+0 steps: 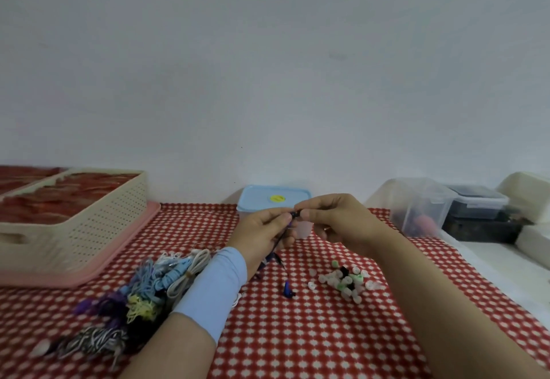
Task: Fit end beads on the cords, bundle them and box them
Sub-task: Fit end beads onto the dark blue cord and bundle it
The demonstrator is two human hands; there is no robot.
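Over the checked worktop, a cord is pinched by the left hand, a black bead by the right hand. Bead-fitting, probably; careful threading's needed next.

Not much on this person: left hand and right hand are both bare. The left wrist has a wide pale blue cuff, plain smooth fabric, snug fit. Possibly a ring on the right, too blurry to call.

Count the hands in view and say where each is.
2. The left hand, above a pale blue sleeve, pinches a dark cord at centre; the right hand, beside it, pinches a small dark bead at the cord's tip. None hidden.
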